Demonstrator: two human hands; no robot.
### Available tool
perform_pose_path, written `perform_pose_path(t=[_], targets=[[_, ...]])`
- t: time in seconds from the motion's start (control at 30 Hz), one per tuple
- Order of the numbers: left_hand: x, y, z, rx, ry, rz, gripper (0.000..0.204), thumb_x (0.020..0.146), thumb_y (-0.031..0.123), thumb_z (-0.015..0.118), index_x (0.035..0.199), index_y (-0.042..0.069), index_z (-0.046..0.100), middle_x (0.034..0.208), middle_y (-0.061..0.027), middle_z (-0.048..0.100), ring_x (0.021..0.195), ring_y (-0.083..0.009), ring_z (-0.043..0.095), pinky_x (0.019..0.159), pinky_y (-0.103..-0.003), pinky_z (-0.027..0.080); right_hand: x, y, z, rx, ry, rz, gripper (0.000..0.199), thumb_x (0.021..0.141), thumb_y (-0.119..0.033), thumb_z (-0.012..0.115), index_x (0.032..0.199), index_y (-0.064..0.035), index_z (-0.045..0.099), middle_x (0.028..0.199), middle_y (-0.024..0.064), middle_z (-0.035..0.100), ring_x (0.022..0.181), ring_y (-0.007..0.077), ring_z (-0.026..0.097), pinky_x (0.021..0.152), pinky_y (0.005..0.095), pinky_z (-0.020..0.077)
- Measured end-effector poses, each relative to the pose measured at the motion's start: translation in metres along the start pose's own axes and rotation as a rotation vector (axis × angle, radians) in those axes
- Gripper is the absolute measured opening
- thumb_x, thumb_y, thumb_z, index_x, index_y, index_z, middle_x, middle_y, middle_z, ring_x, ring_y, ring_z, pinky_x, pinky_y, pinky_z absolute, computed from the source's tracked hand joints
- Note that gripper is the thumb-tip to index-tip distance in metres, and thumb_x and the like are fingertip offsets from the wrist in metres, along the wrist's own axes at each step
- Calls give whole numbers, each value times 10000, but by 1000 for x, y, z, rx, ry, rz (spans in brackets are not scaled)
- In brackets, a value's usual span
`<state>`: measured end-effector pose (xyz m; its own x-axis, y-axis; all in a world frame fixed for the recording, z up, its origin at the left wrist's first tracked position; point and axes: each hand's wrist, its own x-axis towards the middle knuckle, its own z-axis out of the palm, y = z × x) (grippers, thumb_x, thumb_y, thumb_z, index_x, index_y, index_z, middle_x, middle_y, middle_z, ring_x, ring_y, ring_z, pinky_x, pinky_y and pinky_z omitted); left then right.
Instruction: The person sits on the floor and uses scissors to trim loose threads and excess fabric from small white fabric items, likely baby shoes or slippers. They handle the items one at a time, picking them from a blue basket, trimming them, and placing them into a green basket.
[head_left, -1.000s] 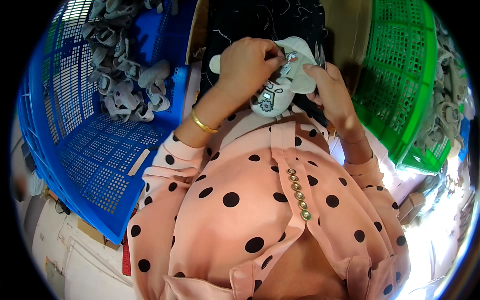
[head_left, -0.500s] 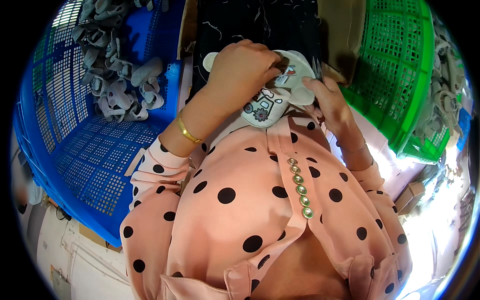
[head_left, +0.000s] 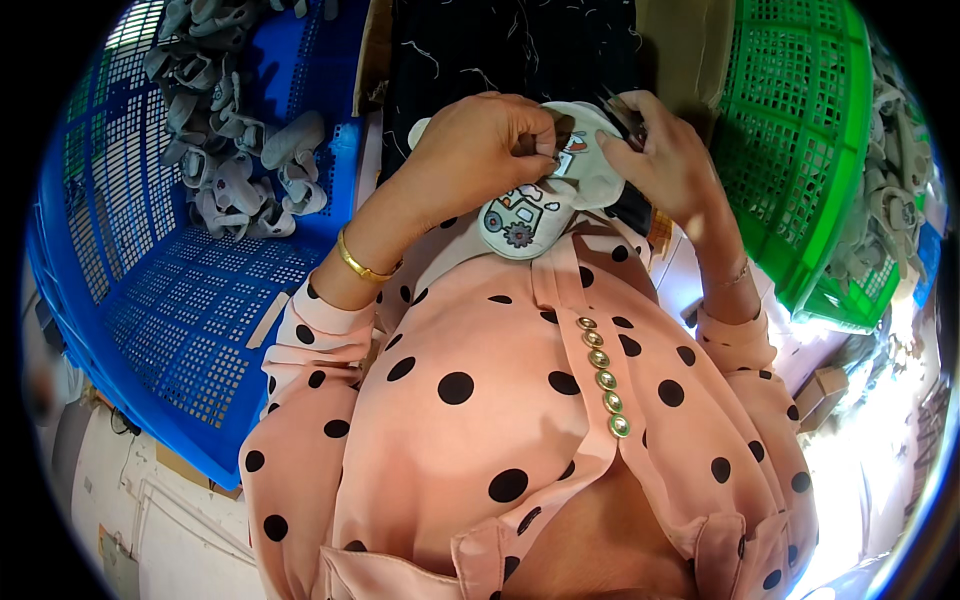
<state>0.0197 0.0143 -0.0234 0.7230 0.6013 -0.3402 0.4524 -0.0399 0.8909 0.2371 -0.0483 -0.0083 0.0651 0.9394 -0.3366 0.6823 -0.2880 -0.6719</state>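
Note:
White shoe uppers [head_left: 525, 225] with a cartoon vehicle patch lie over my lap, one printed piece beside another. My left hand [head_left: 480, 145] is closed, thumb and forefinger pinched together at the edge of the pale fabric; a thread in that pinch would be too fine to make out. On the other side, my right hand [head_left: 665, 155] has its fingers curled round dark scissors [head_left: 622, 112], whose handles are mostly hidden in the palm. The right thumb reaches toward the uppers' far right edge.
A blue basket [head_left: 190, 340] on the left holds several grey shoe uppers [head_left: 240, 190]. To the right stands a green basket [head_left: 790, 150], with more grey pieces [head_left: 885, 200] beyond it. Dark cloth [head_left: 510, 45] strewn with loose threads covers my lap.
My right hand has risen and swung the scissors up and left, away from the uppers' right edge. My left hand has turned slightly, its pinch now showing more plainly.

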Motion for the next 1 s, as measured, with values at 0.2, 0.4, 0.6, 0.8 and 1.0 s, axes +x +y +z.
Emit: perform_pose_path(t=[0.2, 0.4, 0.6, 0.8, 1.0], targets=[[-10, 10, -25, 335, 52, 178, 97, 802, 67, 699, 782, 15, 620, 1004, -97, 658, 965, -199, 614, 783, -303, 499, 16, 9, -2, 23, -171, -23, 369, 834, -325, 644, 864, 34, 561, 647, 202, 489, 572, 324, 431, 554, 403, 389], [-25, 12, -43, 301, 146, 145, 133, 812, 163, 710, 849, 52, 647, 1130, -110, 658, 1046, -275, 610, 902, -356, 482, 14, 4, -6, -45, -166, -69, 348, 853, -300, 632, 807, 33, 540, 617, 198, 459, 555, 340, 413, 540, 412, 370], [-4, 7, -7, 764, 282, 384, 161, 805, 266, 710, 904, 139, 716, 955, -49, 701, 926, -232, 647, 903, -388, 474, 11, 8, -4, -6, -155, -13, 323, 863, -296, 632, 874, 17, 554, 639, 210, 491, 576, 351, 466, 558, 416, 393], [11, 18, 15, 943, 170, 197, 115, 732, 182, 684, 787, 92, 730, 770, -90, 703, 745, -242, 693, 653, -354, 523, 6, 10, 6, 0, -74, -34, 293, 878, -270, 628, 984, -4, 566, 777, 218, 588, 688, 328, 574, 658, 390, 465], [21, 14, 12, 640, 88, 124, 97, 717, 157, 672, 757, 88, 728, 751, -140, 696, 741, -304, 703, 625, -399, 556, 2, 39, 23, 213, -3, -11, 278, 911, -220, 595, 1048, 20, 565, 810, 109, 592, 769, 158, 558, 696, 321, 464]])
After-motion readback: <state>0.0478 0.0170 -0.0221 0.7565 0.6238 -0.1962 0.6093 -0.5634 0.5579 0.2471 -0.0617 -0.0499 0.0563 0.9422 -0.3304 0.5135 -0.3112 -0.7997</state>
